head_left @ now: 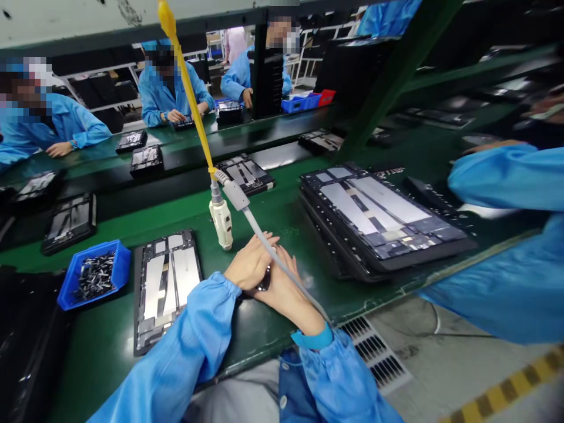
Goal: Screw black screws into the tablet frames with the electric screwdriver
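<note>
My left hand (249,262) and my right hand (282,285) lie pressed together on the green bench (282,220), fingers stretched toward the far side. A small dark object (264,280) sits between them, mostly hidden. Just beyond my fingertips hangs a cream electric screwdriver (221,222) on a yellow cord (187,88), and its grey cable (282,267) runs over my right hand. An opened tablet chassis (165,288) lies flat to the left of my left arm.
A blue bin of dark screws (93,278) stands at the left. A stack of opened tablets (379,220) sits to the right, with a co-worker's blue sleeve (506,176) past it. More tablets ride the black conveyor (145,160). Several people in blue coats sit opposite.
</note>
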`<move>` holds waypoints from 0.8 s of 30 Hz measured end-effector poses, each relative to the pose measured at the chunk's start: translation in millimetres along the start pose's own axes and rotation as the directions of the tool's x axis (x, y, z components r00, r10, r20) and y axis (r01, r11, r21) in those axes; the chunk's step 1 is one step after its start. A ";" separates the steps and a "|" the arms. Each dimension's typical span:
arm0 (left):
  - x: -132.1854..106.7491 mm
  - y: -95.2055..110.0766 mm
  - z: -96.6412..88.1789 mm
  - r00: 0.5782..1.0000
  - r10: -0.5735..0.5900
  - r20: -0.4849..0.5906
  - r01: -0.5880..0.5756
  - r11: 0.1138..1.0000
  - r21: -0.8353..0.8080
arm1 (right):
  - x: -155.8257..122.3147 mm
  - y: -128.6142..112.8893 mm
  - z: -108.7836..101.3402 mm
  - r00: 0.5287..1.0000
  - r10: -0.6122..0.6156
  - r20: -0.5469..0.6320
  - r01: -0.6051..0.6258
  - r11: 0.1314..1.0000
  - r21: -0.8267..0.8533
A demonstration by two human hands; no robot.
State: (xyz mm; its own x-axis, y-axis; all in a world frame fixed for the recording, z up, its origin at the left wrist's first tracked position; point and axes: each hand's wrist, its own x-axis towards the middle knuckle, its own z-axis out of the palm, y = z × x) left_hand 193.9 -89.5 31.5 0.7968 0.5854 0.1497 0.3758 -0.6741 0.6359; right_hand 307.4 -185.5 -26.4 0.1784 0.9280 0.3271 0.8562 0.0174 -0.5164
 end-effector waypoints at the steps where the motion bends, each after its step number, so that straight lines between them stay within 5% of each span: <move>1: -12.8 7.2 -9.7 0.998 -0.001 -0.055 0.001 1.000 -0.006 | 4.0 -2.7 -0.3 1.000 0.006 0.026 -0.006 1.000 0.000; 6: -129.0 17.2 -69.4 0.924 -0.112 -0.366 0.148 0.986 0.073 | 14.7 -23.2 -4.6 0.980 0.197 0.024 -0.189 0.965 -0.182; 10: -224.6 -18.1 -91.3 0.670 -0.378 -0.639 0.534 0.843 0.061 | 39.0 -37.8 -14.8 0.991 0.132 -0.012 -0.131 0.965 -0.226; 12: -252.9 -34.0 -87.0 0.622 -0.515 -0.589 0.635 0.772 -0.005 | 63.8 -48.1 -14.9 0.998 0.057 -0.025 -0.058 0.998 -0.011; 14: -266.5 -42.4 -77.1 0.658 -0.601 -0.454 0.660 0.751 -0.036 | 91.2 -62.7 -8.9 0.998 0.004 0.067 -0.027 0.936 0.351; 17: -268.8 -44.1 -60.2 0.732 -0.595 -0.333 0.627 0.779 -0.012 | 123.8 -81.4 0.8 0.971 0.064 0.229 -0.219 0.617 0.756; 24: -243.9 -40.1 -27.3 0.831 -0.439 -0.342 0.503 0.855 0.124 | 122.5 -73.2 -42.0 0.956 0.291 -0.034 -0.067 0.331 0.941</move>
State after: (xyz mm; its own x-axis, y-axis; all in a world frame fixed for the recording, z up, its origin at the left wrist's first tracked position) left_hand -28.4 -192.9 -9.8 0.3351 0.9365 0.1039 0.7810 -0.3377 0.5253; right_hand 286.9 -88.7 84.8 0.4363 0.8796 0.1895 -0.1850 0.2939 -0.9378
